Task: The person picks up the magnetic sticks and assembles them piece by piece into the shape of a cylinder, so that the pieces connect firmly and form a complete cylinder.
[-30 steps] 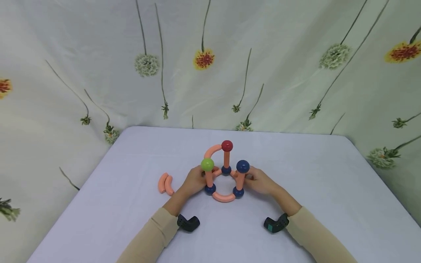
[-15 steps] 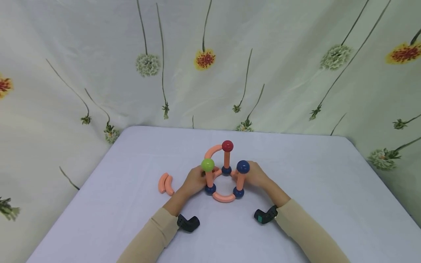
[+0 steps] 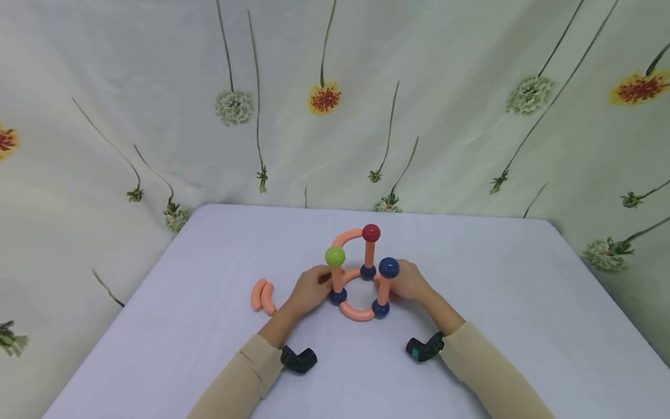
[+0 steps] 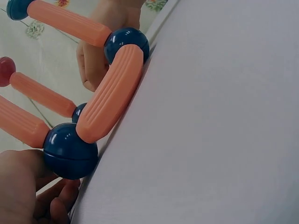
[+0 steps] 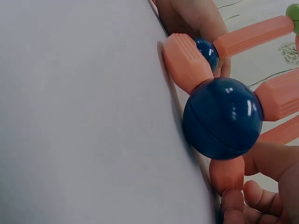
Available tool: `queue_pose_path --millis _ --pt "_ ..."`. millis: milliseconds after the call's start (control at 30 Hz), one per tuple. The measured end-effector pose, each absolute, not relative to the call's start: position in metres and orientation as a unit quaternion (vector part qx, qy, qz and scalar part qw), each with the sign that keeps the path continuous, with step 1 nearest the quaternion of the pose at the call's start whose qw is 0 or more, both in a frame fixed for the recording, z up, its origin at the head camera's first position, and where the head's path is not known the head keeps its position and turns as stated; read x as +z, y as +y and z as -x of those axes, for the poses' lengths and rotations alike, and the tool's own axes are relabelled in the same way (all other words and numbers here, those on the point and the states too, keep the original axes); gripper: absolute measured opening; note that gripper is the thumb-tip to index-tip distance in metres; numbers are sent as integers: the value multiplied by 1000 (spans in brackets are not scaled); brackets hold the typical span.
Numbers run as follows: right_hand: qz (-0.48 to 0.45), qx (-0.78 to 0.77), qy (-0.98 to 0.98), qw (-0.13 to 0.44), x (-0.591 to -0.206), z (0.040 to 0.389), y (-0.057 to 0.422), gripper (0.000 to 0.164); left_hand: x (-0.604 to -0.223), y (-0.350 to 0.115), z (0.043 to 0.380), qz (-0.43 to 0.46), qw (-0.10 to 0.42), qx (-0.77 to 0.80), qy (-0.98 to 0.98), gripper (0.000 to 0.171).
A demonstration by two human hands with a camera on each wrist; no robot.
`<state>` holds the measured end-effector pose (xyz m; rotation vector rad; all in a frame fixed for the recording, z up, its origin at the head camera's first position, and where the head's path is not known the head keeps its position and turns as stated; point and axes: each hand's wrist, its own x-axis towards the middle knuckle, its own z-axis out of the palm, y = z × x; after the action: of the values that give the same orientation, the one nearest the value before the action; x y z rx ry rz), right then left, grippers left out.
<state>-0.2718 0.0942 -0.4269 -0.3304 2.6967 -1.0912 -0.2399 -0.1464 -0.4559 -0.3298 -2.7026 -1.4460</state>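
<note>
A toy frame of ribbed orange magnetic rods and balls stands mid-table. Curved rods [image 3: 357,314] and blue balls [image 3: 380,308] form its base ring. Three uprights carry a green ball [image 3: 335,256], a red ball [image 3: 371,233] and a blue top ball [image 3: 389,267]; an arched rod [image 3: 347,237] runs between red and green. My left hand [image 3: 309,288] holds the ring's left side beside the green-topped upright, its fingertips partly hidden. Behind the blue-topped upright, my right hand [image 3: 410,281] pinches the ring's right curved rod, which the right wrist view shows as an orange rod [image 5: 227,173] between thumb and fingers.
Two loose curved rods [image 3: 263,297] lie side by side left of my left forearm. The white table [image 3: 513,279] ends at a flower-printed cloth [image 3: 460,116] behind. A black wrist camera [image 3: 299,359] sits at each cuff.
My right hand has moved left, closer in behind the blue-topped upright. The frame has turned slightly: its red ball has shifted right and its green ball a little right and back.
</note>
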Motion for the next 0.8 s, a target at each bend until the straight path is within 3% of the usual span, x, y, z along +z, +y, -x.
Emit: queue_pose_path --millis 300,800 --pt "55 -412 904 94 -431 262 110 32 -454 -145 238 91 49 -476 -874 28" --pt "27 -448 890 79 -431 242 104 22 -454 -144 236 141 79 -485 -859 29"
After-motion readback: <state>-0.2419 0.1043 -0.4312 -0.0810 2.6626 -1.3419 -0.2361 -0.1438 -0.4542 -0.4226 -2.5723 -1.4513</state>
